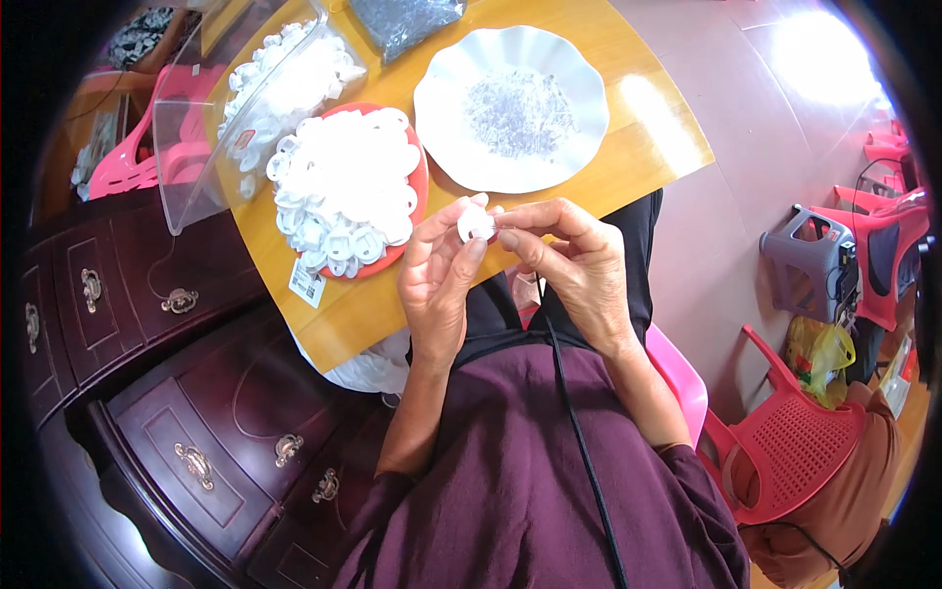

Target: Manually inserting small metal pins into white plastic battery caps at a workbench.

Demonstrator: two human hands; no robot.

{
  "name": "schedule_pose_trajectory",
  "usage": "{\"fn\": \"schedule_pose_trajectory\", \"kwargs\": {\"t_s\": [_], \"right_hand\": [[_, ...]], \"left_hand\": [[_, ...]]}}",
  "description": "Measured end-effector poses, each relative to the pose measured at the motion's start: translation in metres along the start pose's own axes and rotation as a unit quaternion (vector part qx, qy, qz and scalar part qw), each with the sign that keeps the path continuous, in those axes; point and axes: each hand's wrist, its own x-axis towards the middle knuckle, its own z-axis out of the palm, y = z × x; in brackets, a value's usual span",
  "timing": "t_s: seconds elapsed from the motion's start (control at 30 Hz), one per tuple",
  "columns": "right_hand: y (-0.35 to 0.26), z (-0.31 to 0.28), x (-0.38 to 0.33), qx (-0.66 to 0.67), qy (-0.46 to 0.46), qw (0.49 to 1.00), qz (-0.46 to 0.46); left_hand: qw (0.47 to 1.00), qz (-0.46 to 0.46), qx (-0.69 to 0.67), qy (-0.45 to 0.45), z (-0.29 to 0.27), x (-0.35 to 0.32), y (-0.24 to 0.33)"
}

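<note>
Between the thumb and fingers of my left hand (439, 280) is a small round white plastic piece (476, 224), held up over the table's near edge. My right hand (574, 265) meets it from the right, thumb and forefinger pinched together at its side; whatever tiny thing they grip is too small to make out. Left of my hands, a red plate (420, 201) is heaped with similar white plastic pieces (343, 187). Beyond them a white scallop-edged dish (437, 108) carries a layer of small, shiny, clear or silvery bits (520, 113).
A clear plastic bin (186, 167) of more white pieces leans at the table's left. A dark plastic bag (404, 25) lies at the back, and a small printed label (307, 283) near the red plate. Dark wooden drawers (196, 461) stand left; a pink chair (795, 432) is at right.
</note>
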Motion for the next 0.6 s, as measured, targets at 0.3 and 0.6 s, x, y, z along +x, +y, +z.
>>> {"fn": "schedule_pose_trajectory", "kwargs": {"t_s": [0.3, 0.6], "right_hand": [[0.003, -0.002, -0.003, 0.006, 0.023, 1.0, 0.009], [0.01, -0.005, -0.004, 0.016, 0.019, 0.999, -0.038]], "left_hand": [[0.999, 0.027, 0.039, -0.022, -0.002, -0.002, -0.003], [0.992, 0.039, 0.114, -0.039, -0.002, -0.003, 0.002]]}}
